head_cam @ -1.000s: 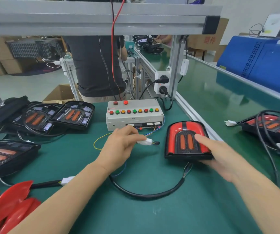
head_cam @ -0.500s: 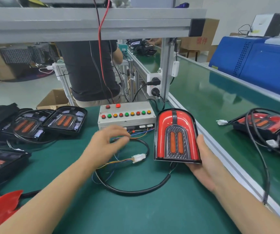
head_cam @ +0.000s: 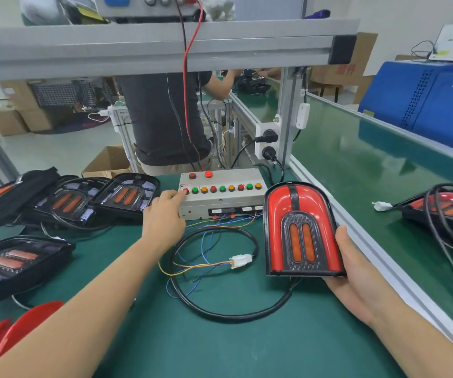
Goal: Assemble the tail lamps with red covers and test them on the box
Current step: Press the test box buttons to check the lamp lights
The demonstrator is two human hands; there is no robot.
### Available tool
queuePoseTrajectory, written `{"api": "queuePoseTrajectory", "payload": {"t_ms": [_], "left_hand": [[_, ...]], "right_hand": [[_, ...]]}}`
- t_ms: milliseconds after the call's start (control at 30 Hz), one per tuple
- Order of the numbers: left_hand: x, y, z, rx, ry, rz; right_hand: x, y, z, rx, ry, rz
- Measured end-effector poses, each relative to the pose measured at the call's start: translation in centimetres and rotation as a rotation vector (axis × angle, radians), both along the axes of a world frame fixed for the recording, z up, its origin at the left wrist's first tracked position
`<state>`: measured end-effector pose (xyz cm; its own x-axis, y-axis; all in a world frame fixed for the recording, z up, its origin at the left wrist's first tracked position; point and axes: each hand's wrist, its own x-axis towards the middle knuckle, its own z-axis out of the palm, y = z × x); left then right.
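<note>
Left hand (head_cam: 162, 214) fingertip presses test box (head_cam: 221, 199) button; right hand (head_cam: 356, 271) grips tail lamp (head_cam: 301, 230) upright.

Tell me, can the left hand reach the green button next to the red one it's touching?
Probably yes. The left hand already touches the end red button on the test box, and the green button sits right beside it, uncovered.

Bright, even overhead light, soft shadows, wide-angle bending at the edges, slight blur throughout.
</note>
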<state>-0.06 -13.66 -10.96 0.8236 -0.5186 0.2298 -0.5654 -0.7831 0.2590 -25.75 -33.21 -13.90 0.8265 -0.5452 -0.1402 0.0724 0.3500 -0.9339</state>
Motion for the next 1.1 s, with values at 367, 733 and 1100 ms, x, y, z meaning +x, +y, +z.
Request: {"api": "queuePoseTrajectory", "payload": {"t_ms": [367,733,1100], "left_hand": [[1.3,-1.2,0.0,0.102,-0.089,0.056],[1.2,-1.3,0.0,0.113,-0.220,0.090],[-5.0,-7.1,-1.5,0.089,-0.263,-0.087]], "right_hand": [[0.3,-0.2,-0.3,-0.037,-0.032,-0.002],[0.3,-0.4,-0.8,-0.049,-0.026,0.007],[-0.3,-0.3,-0.3,-0.029,0.072,0.006]]}}
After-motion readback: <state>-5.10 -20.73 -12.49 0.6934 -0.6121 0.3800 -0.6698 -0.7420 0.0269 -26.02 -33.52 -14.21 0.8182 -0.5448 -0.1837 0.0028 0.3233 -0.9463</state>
